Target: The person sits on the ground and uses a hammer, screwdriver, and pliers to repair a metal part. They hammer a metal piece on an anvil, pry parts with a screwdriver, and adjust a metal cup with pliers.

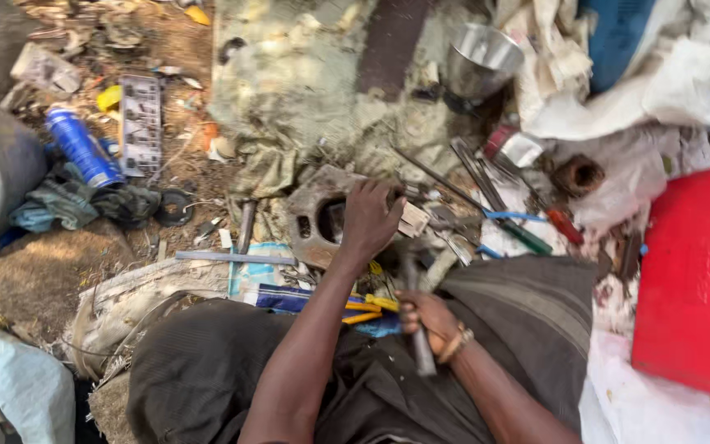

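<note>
Your left hand (369,220) presses down on a rusty metal block (315,215) with dark openings in it, which lies on the ground just ahead of your knees. The fingers are curled over its right edge, gripping it. Just beside that hand, a small pale wooden piece (414,219) touches the block's right side.

Your right hand (426,316) sits closer to your body, fingers clenched around the handle of a hammer (417,321). The handle runs down past your wrist, and the head points up toward the block; it is blurred, so you cannot tell whether it touches anything.

Between your hands lie yellow-handled tools (365,311) on a blue cloth (289,298). Out to the right, long metal rods (477,177) and a screwdriver (523,233) are scattered, with a red board (696,279) beyond. Farther ahead stands a shiny metal cup (480,57). Well to the left, a blue spray can (82,146) lies on the dirt near a grey bucket (3,156).
</note>
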Action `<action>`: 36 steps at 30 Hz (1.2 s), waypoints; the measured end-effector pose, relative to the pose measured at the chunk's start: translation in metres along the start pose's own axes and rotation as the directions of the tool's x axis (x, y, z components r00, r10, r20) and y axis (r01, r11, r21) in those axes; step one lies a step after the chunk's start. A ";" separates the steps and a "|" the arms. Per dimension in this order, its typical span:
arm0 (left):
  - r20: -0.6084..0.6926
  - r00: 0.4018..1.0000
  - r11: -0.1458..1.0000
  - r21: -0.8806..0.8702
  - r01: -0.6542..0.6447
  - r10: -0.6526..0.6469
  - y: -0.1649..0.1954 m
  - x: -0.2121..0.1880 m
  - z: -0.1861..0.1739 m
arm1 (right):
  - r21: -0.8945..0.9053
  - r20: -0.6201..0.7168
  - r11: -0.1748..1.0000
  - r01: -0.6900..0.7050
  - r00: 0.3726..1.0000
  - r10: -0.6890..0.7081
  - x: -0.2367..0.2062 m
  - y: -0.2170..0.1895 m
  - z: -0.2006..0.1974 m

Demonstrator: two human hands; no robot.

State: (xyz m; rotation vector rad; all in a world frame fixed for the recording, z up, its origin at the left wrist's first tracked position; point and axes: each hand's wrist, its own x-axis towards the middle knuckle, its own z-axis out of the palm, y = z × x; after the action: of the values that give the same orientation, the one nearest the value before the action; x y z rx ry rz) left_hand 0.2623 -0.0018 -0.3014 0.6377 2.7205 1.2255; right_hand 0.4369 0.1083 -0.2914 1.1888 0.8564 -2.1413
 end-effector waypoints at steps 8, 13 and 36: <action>0.299 0.954 0.972 0.232 -0.045 -0.027 0.186 0.119 0.129 | -0.304 0.040 0.947 0.109 0.994 -0.102 -0.003 -0.035 -0.030; 0.423 0.873 0.952 0.278 0.130 -0.243 0.209 0.156 0.181 | -0.379 0.070 0.911 0.163 0.987 -0.147 0.000 -0.060 -0.048; 0.044 0.970 0.967 0.101 0.235 -0.240 0.050 -0.140 -0.066 | -0.177 -0.032 0.984 -0.002 0.999 -0.003 0.011 0.006 -0.027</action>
State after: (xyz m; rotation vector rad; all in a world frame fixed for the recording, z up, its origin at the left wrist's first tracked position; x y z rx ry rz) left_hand 0.3896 -0.0752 -0.2325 0.3337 2.7245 1.0130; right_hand 0.4502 0.1223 -0.3138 1.1344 1.0380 -2.0042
